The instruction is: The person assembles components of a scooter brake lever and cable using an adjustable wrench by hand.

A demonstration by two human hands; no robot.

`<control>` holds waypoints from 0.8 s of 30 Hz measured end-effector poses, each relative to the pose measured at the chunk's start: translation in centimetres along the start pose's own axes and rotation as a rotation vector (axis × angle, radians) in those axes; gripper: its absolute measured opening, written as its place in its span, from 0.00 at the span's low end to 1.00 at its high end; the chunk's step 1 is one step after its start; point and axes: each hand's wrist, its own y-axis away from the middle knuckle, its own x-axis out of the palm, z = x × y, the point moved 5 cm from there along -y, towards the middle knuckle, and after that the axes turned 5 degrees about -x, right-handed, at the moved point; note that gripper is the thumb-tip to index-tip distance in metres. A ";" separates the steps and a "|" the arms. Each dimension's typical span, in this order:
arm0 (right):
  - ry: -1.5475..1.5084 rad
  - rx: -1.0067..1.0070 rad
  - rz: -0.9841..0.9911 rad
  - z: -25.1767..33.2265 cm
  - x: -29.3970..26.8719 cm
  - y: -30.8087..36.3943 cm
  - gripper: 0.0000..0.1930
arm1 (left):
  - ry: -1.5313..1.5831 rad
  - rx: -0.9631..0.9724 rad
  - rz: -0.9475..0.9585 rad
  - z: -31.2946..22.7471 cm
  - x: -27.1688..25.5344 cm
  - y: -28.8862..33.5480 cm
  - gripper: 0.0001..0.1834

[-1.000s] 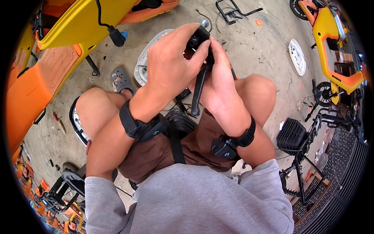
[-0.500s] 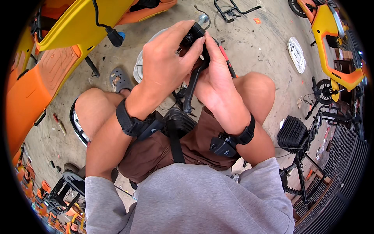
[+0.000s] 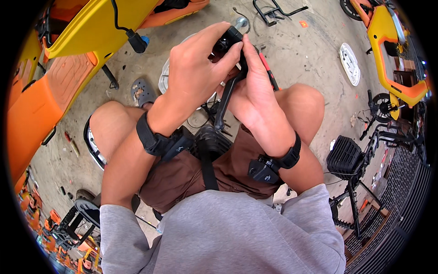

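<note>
Both my hands are raised together over the gap between my knees, gripping a black brake lever. My left hand pinches its black clamp end between thumb and fingers. Around the lever's upper part my right hand is closed, its thumb pointing up beside the clamp. The lever's long curved blade slants down between my palms, its rounded tip free. Most of the fingertips are hidden behind the part. Just beyond my right hand shows a red and black handle. Behind my left hand lies a white plastic piece, partly covered.
A yellow and orange vehicle body fills the left side, with a black cable plug hanging from it. A black metal rack and a white panel lie on the floor ahead. Right stands a black frame with a basket.
My hands keep the same hold on the brake lever. The whole view shifts slightly, and the lever is nearly unchanged between my hands.
</note>
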 end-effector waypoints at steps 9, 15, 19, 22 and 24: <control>-0.014 -0.032 0.067 -0.4 0.8 0.0 0.18 | 0.004 -0.180 0.047 -0.3 -1.0 -1.6 0.16; 0.229 -0.187 0.026 0.5 0.5 0.0 0.16 | 0.086 -0.175 -0.032 -0.6 -1.5 -1.7 0.16; 0.333 -0.340 -0.006 1.4 0.7 0.1 0.11 | 0.207 -0.197 -0.033 0.5 -1.2 -1.2 0.18; 0.395 -0.430 -0.029 1.7 0.8 0.2 0.13 | 0.299 -0.300 -0.017 0.6 -1.0 -1.0 0.18; 0.422 -0.458 -0.053 1.5 0.6 0.1 0.15 | 0.342 -0.316 -0.018 0.6 -0.8 -1.0 0.18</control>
